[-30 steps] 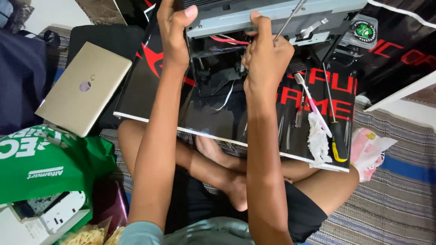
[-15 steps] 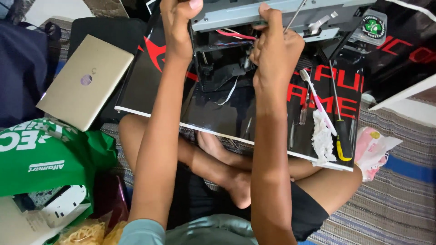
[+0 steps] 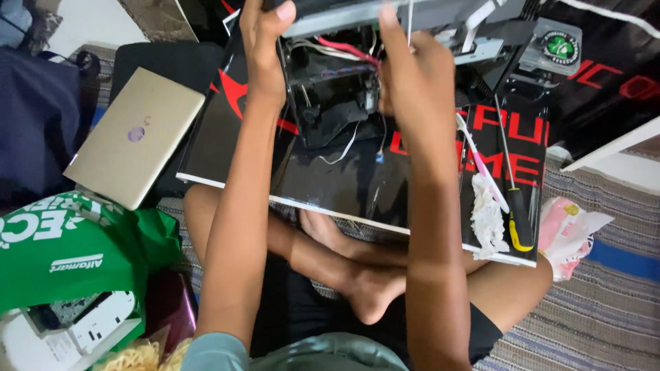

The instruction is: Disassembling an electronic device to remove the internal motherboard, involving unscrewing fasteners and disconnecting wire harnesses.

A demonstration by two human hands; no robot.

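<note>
grey metal frame: the opened computer case (image 3: pixel 385 14) stands at the top of the view, on a black and red mat (image 3: pixel 357 185) that lies over the crossed legs; its dark inside with loose wires (image 3: pixel 337 51) faces the person.
left hand: the left hand (image 3: pixel 265 41) is clamped on the case's top edge, thumb over the rim, and seems to steady it.
right hand: the right hand (image 3: pixel 412 75) is closed round a thin metal rod (image 3: pixel 410 17), likely a screwdriver shaft, and sits just beside the wires; the tip is hidden.
risk, slip: the case looks tilted and held only by one grip, so it could tip toward the lap if that grip loosens.
risk, wires: the red and white wires hang right by the tool, so a slip could snag or pull one.
risk, mat: it rests on knees, not on floor, so a shift of the legs may slide things off.
on the mat: a yellow-handled screwdriver (image 3: pixel 519 220), a pink and white toothbrush (image 3: pixel 481 168) and a crumpled white tissue (image 3: pixel 487 220) lie near the right edge, close to falling.
around: a closed gold laptop (image 3: pixel 134 137) to the left, a green bag (image 3: pixel 75 247) below it, a pink and white wrapper (image 3: pixel 567 233) on the striped rug (image 3: pixel 591 316).
in the way: both forearms cover much of the mat and case.
</note>
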